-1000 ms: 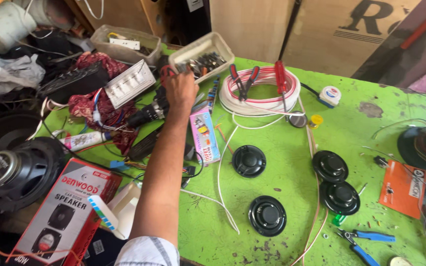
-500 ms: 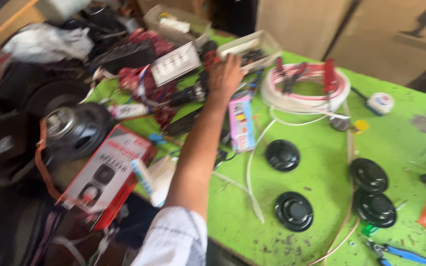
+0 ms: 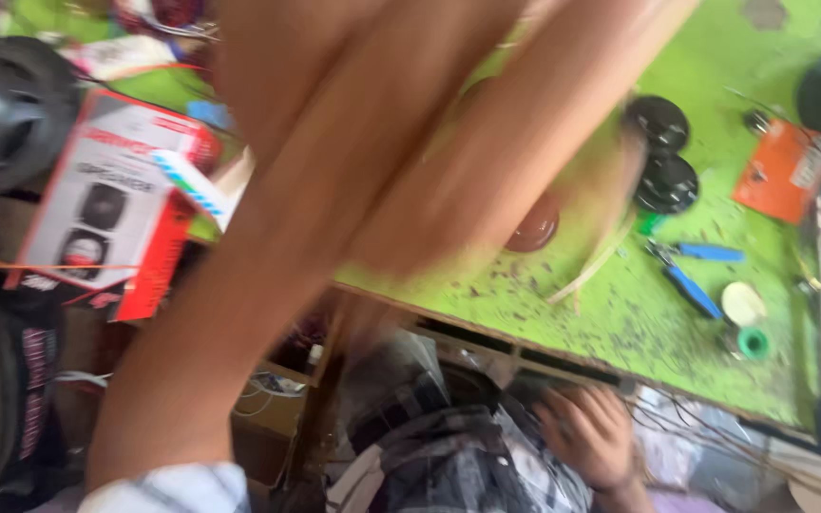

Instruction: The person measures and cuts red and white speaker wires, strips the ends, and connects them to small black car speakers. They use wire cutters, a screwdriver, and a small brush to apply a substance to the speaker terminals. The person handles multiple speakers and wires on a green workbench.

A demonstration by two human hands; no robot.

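My left arm [image 3: 268,285] sweeps up from the lower left, heavily blurred and close to the camera, and covers the middle of the green table [image 3: 620,313]. Its hand is lost in the blur near the top [image 3: 525,123], so I cannot tell its fingers or whether it holds anything. Below the table's front edge, my right hand [image 3: 591,432] rests on dark plaid cloth with loosely spread fingers and nothing in it. Two round black speaker discs [image 3: 662,157] lie just right of the blurred arm.
A red and white speaker box [image 3: 111,204] overhangs the table's left end beside a large black speaker [image 3: 2,114]. Blue-handled pliers [image 3: 696,275], a green tape roll [image 3: 753,342] and an orange card pack [image 3: 786,171] lie on the right.
The view has dropped down and toward me. My left arm, earlier stretched to the far clutter, now crosses close in front as a blur. The table's front edge and my right hand have come into view.
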